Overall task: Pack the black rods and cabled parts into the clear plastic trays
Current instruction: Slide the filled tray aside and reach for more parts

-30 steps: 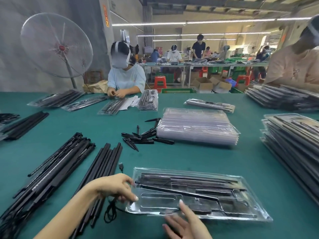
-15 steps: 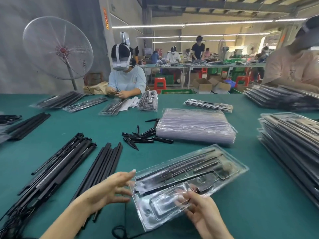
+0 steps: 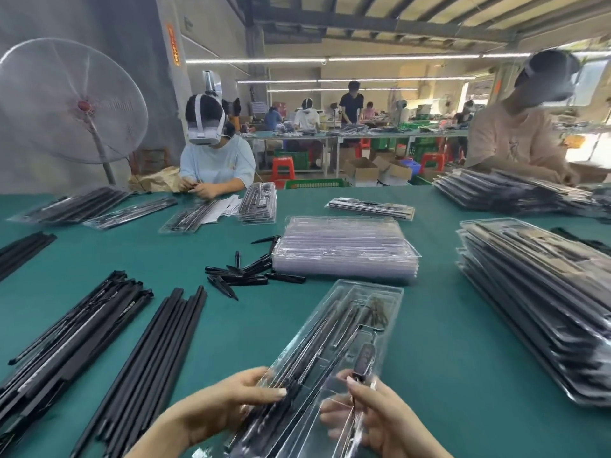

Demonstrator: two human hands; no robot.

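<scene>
Clear tray is gripped between left hand and right hand, fingers curled round both edges, probably to carry it.

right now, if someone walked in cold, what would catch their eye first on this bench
Most striking is the clear tray of black rods, held off the green table at the near edge, gripped by the left hand and the right hand. Behind it, mid-table, sits a stack of empty clear trays, with a tall pile of packed trays to the right. Loose black rods lie in long bundles on the left.
</scene>
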